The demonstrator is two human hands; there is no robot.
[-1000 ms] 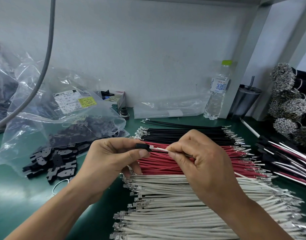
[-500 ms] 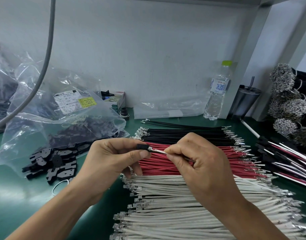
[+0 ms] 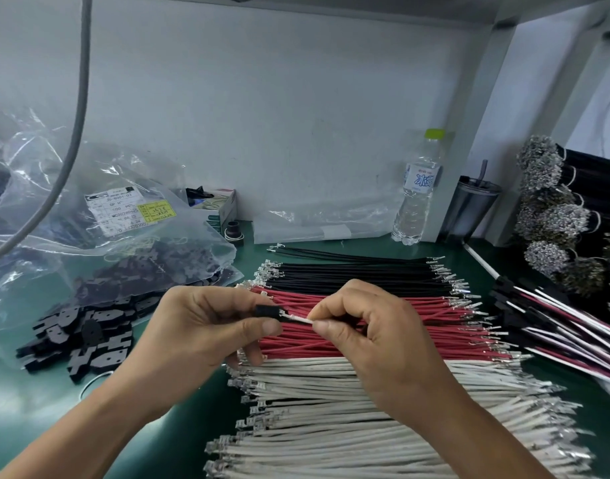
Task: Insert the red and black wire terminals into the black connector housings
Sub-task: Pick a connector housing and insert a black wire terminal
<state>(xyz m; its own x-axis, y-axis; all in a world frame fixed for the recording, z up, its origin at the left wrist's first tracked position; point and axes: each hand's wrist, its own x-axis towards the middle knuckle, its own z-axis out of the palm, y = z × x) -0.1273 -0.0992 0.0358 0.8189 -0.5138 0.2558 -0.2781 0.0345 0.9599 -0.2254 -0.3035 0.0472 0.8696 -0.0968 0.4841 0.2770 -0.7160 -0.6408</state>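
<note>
Head view: left hand (image 3: 206, 337) pinches a black housing (image 3: 268, 311) above the red wires (image 3: 383, 323), right hand (image 3: 376, 337) pinches a white wire (image 3: 298, 318) whose end meets the housing; black wires (image 3: 358, 274) lie behind.

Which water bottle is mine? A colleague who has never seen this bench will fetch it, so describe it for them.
Start at the white back wall behind the green bench. Just behind the far right end of the black wire row stands the clear water bottle. Its lime-green cap and blue-lettered label distinguish it from the dark tumbler with a straw to its right.
</note>
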